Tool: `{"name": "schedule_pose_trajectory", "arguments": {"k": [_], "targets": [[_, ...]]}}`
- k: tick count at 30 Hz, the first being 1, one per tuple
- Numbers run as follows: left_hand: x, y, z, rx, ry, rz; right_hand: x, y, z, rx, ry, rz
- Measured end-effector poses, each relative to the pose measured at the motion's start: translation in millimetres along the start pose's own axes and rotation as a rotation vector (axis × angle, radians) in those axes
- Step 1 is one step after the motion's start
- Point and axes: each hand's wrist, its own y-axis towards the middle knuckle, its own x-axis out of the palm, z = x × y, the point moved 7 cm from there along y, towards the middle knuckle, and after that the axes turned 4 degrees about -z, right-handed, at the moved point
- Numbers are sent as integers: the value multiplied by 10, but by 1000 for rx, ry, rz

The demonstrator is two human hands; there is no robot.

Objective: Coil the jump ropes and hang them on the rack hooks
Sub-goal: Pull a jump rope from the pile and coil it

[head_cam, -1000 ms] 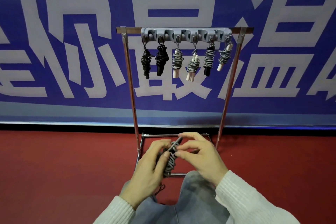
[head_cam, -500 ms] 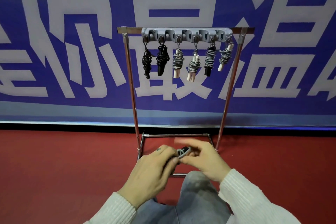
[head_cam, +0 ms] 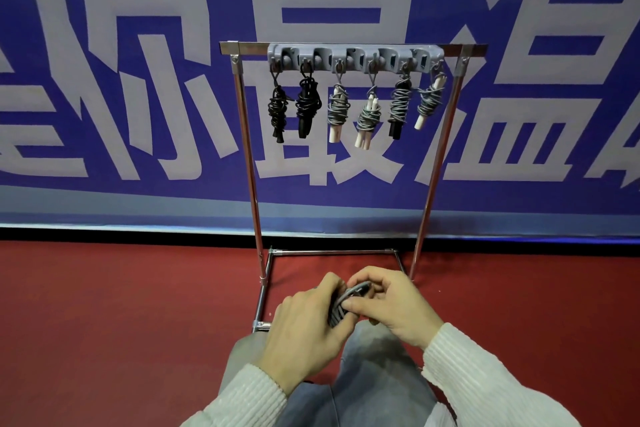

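Observation:
A grey jump rope bundle [head_cam: 341, 305] sits between both hands, low in the view above my knee. My left hand [head_cam: 308, 326] grips the bundle from the left. My right hand [head_cam: 391, 305] pinches a loop of the cord at the bundle's top. Most of the bundle is hidden by my fingers. Ahead stands the metal rack [head_cam: 247, 156] with a grey hook bar [head_cam: 356, 57]. Several coiled ropes hang from its hooks: two black coiled ropes [head_cam: 292, 107] on the left and grey coiled ropes [head_cam: 367, 113] with white or black handles to the right.
The rack's base frame [head_cam: 265, 291] lies on the red floor [head_cam: 121, 315] right in front of my hands. A blue banner [head_cam: 138, 80] with large pale characters covers the wall behind. My grey trouser knee [head_cam: 374, 364] is below the hands.
My right hand has kept working the cord round the bundle; the loop end shifted from upright to lying across the top. Both hands stayed low in front of the rack base.

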Motion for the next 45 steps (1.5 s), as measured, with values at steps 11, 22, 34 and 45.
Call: {"name": "schedule_pose_trajectory", "arguments": {"k": [11,22,34,45], "targets": [[-93,-6,-13,141,191,82,-74,11,-216,-63,-144,-45],[-159,40,-77,29,105,91,-53,52,-276,-143,-426,81],[19,57,-150,-45,-472,51,-181,160,-91,-36,250,468],[241,356,-211,-322,-1038,-71,-44,419,-322,-142,220,565]]}}
